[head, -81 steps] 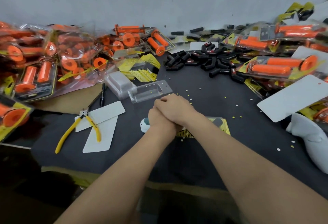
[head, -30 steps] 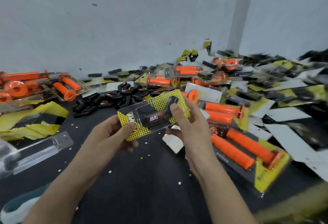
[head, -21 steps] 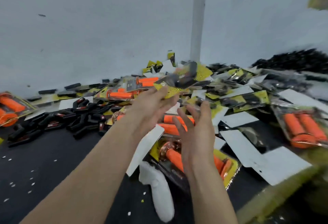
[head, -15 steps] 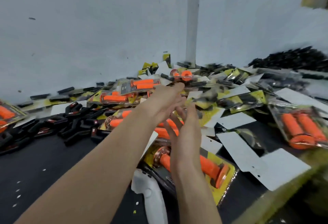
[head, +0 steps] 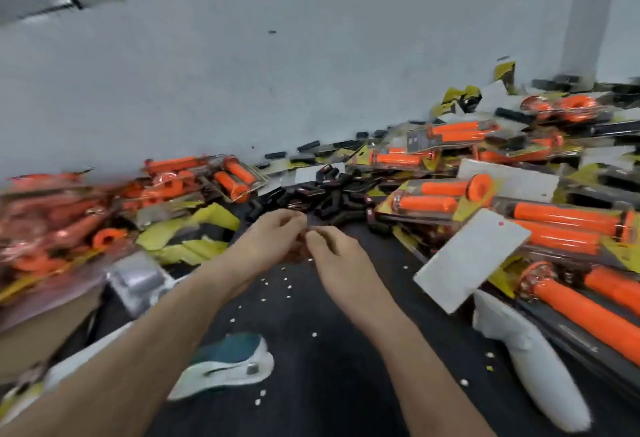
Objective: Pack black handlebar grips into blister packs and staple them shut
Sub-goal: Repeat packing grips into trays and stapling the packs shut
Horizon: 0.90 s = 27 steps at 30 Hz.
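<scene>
A heap of loose black handlebar grips (head: 325,197) lies on the dark table top just behind my hands. My left hand (head: 270,239) and my right hand (head: 339,256) hover side by side over the table's middle. Their fingers are loosely curled, the fingertips nearly meet, and I see nothing held in either. An empty clear blister shell (head: 138,280) lies to the left, with yellow backing cards (head: 187,239) behind it. The teal and white stapler (head: 225,364) lies under my left forearm.
Packs of orange grips (head: 450,194) pile up on the right, and more orange packs (head: 62,221) on the left are blurred. A white card (head: 471,260) and a white handle-shaped object (head: 533,367) lie at the right. Small white bits dot the table (head: 311,384).
The packed black grip that both hands held a second ago went onto the right-hand pile. Both hands have come back empty to the middle, and the view has swung back left.
</scene>
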### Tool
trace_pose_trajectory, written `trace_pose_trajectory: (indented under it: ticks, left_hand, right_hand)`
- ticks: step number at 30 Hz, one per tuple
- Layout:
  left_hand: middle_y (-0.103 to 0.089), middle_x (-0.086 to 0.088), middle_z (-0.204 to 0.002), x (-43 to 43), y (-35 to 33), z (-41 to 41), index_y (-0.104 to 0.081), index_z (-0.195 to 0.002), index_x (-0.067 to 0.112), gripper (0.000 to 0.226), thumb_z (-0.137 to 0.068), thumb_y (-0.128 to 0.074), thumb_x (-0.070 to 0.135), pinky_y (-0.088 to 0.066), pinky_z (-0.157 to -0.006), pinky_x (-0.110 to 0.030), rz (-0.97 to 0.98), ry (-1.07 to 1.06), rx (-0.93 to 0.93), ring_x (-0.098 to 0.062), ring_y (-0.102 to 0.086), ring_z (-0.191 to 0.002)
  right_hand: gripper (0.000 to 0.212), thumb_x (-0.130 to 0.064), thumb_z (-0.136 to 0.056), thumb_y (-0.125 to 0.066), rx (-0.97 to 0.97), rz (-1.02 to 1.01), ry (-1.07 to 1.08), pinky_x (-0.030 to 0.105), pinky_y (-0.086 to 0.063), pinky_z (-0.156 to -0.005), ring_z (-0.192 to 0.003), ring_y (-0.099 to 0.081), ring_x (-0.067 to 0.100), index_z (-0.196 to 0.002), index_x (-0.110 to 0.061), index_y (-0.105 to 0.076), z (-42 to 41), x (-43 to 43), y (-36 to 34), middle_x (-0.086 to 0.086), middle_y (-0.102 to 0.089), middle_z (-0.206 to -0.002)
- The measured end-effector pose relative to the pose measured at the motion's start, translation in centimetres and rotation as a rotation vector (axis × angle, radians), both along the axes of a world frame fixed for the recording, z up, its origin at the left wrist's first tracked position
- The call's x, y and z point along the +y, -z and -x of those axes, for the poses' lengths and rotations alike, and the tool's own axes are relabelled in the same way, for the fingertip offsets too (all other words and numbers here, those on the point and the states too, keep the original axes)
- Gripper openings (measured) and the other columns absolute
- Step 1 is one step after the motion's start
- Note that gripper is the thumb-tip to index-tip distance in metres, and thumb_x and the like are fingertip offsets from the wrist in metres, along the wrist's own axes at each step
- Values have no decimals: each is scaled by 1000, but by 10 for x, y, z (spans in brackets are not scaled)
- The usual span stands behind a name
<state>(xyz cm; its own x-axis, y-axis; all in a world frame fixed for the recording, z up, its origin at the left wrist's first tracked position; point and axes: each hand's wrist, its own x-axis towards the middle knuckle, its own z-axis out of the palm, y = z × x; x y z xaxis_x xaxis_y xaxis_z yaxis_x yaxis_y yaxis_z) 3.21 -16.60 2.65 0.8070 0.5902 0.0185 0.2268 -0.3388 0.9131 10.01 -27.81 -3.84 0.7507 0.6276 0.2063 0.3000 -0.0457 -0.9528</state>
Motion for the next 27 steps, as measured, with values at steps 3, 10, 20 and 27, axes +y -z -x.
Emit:
trace_pose_trajectory:
  ticks: [3,10,20,27]
  left_hand:
    - [-67,-4,-79,54,11,46,-59,-106,10,16,-103,-47,21,-53,-58,-26,-137,-104,112,-12,-64,-60]
    - [-67,-2,-83,149,17,109,-60,-109,17,19,-99,-48,28,-48,-57,-32,-862,-336,471,-19,-62,-70]
    - [-65,-8,-121,160,40,98,-55,-126,16,32,-101,-43,33,-47,-89,-37,-1044,-104,796,-29,-59,-108]
    - [-68,-4,-113,151,34,93,-60,-115,22,23,-99,-44,25,-47,-87,-36,-1053,-132,759,-27,-61,-102]
  right_hand:
    - [38,-58,-86,-41,-71,60,-88,16,-43,-71,-85,-59,-11,-115,-44,-60,33,21,1,-25,-68,-91]
    - [29,-43,-96,-46,-74,186,-114,27,-43,-79,-97,-59,4,-121,-39,-60,42,46,13,-20,-65,-99]
    - [29,-34,-101,-43,-142,245,-97,34,-46,-95,-106,-58,15,-124,-31,-61,34,53,12,-13,-64,-105]
    - [31,-35,-100,-42,-128,248,-105,34,-46,-95,-106,-59,15,-126,-31,-60,36,45,9,-11,-64,-110]
